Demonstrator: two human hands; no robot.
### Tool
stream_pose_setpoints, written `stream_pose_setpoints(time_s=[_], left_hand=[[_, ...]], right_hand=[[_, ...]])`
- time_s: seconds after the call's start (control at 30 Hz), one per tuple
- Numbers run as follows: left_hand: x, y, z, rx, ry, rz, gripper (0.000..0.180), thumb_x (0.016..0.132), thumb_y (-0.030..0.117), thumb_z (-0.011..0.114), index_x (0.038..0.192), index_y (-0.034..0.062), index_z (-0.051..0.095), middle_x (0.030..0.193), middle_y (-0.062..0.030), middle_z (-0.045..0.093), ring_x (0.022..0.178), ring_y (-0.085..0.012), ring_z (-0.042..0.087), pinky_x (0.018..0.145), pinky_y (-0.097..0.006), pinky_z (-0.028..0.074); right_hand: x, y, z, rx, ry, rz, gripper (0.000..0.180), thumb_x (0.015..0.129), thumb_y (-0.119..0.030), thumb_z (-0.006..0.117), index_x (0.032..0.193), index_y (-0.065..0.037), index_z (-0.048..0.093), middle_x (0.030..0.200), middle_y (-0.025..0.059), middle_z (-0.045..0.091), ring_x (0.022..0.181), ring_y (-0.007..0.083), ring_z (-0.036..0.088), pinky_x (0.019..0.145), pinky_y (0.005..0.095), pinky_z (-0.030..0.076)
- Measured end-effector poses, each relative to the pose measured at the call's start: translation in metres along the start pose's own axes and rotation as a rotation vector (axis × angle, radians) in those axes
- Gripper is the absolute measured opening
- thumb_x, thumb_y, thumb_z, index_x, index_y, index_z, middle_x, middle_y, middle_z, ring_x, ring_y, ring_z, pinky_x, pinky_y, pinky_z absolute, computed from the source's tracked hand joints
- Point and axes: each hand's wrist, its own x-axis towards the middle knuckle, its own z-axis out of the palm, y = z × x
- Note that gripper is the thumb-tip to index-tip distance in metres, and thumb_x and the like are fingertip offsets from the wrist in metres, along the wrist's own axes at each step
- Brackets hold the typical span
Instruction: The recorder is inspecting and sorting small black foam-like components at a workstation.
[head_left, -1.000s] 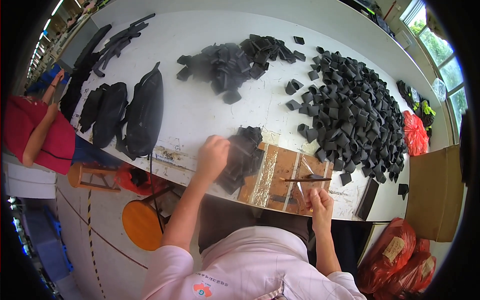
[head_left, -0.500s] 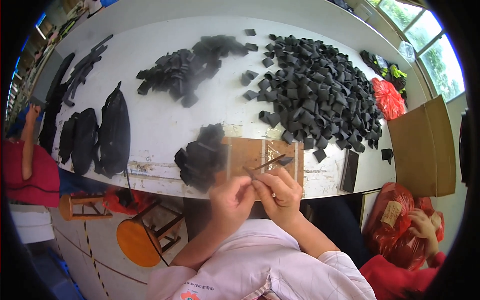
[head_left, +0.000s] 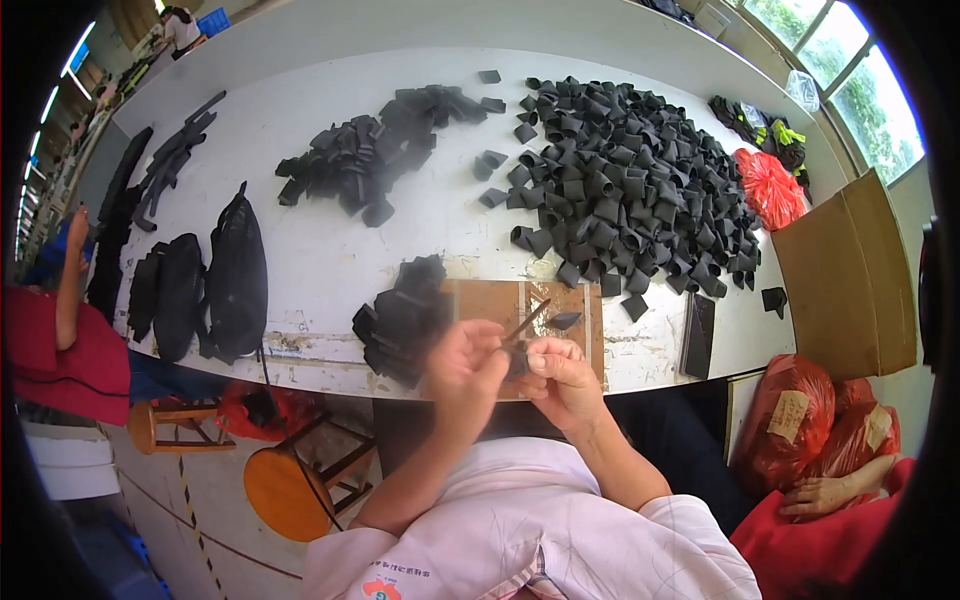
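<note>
In front of my body, my left hand [head_left: 466,368] is closed, its thumb and fingertips beside a small black fabric piece [head_left: 517,362]. A thin dark stick-like tool [head_left: 528,320] sticks out from the left fingers, pointing up and right; its exact kind is unclear. My right hand [head_left: 565,380] pinches the small black fabric piece between thumb and fingers. Beneath the hands lies a brown board [head_left: 480,300] with taped strips. One folded black piece [head_left: 564,321] rests on it. Left of the board is a heap of flat black pieces [head_left: 400,320].
A large pile of black fabric loops [head_left: 640,180] covers the table's right side; a looser heap [head_left: 350,165] lies far left of it. Black bundles [head_left: 236,275] sit at left. A dark flat block [head_left: 697,335], cardboard [head_left: 850,280] and red bags [head_left: 795,410] stand right. People sit both sides.
My left hand has shifted slightly right and up, turning the tool steeper. The dark piece between my hands shows more. At right, the other person's hand has moved down off the red bag.
</note>
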Motion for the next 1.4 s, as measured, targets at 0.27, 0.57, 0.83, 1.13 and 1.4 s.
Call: stream_pose_setpoints(time_s=[0.27,0.57,0.83,1.13,1.4], left_hand=[[0.017,0.015,0.001,-0.572,-0.291,-0.272,0.025,0.074,-0.009,0.046,0.097,-0.0006,0.051,0.080,-0.0133,0.061,0.040,-0.0031,0.041,0.036,-0.017,0.030],[0.034,0.006,-0.005,-0.854,-0.356,-0.534,0.025,0.081,0.001,0.050,0.106,0.0018,0.049,0.075,-0.0106,0.060,0.033,-0.0034,0.029,0.033,-0.018,0.024],[0.033,0.026,0.012,0.179,-0.132,0.236,0.028,0.085,0.006,0.051,0.112,-0.0024,0.049,0.091,-0.0113,0.058,0.083,-0.0113,0.052,0.074,-0.023,0.042],[0.030,0.031,0.014,0.152,-0.229,0.388,0.011,0.083,0.005,0.057,0.092,-0.0015,0.056,0.089,-0.0080,0.057,0.083,-0.0134,0.051,0.076,-0.025,0.041],[0.023,0.032,0.016,-0.420,0.019,-0.016,0.007,0.086,0.008,0.054,0.087,0.0010,0.055,0.085,-0.0055,0.053,0.077,-0.0109,0.048,0.074,-0.023,0.038]], right_hand=[[0.001,-0.032,0.011,-0.424,0.014,-0.101,0.022,0.087,-0.024,0.054,0.073,-0.007,0.053,0.065,-0.0067,0.046,0.060,0.0030,0.039,0.052,0.0191,0.031],[0.032,-0.039,-0.001,-0.372,-0.167,-0.058,0.024,0.087,-0.028,0.055,0.076,-0.007,0.054,0.059,-0.0079,0.036,0.051,0.0026,0.030,0.045,0.0179,0.025],[0.033,-0.049,0.002,-0.927,0.023,-0.363,0.020,0.086,-0.020,0.054,0.078,-0.001,0.054,0.062,0.0007,0.047,0.061,0.0069,0.048,0.055,0.0226,0.039],[0.009,-0.047,0.021,-1.279,0.051,-0.884,0.032,0.067,-0.014,0.071,0.092,-0.002,0.056,0.078,0.0095,0.053,0.064,0.0213,0.054,0.055,0.0291,0.045],[0.018,-0.050,0.022,-1.370,0.031,-1.079,0.017,0.069,-0.002,0.064,0.084,-0.002,0.057,0.070,0.0090,0.052,0.061,0.0238,0.051,0.050,0.0316,0.042]])
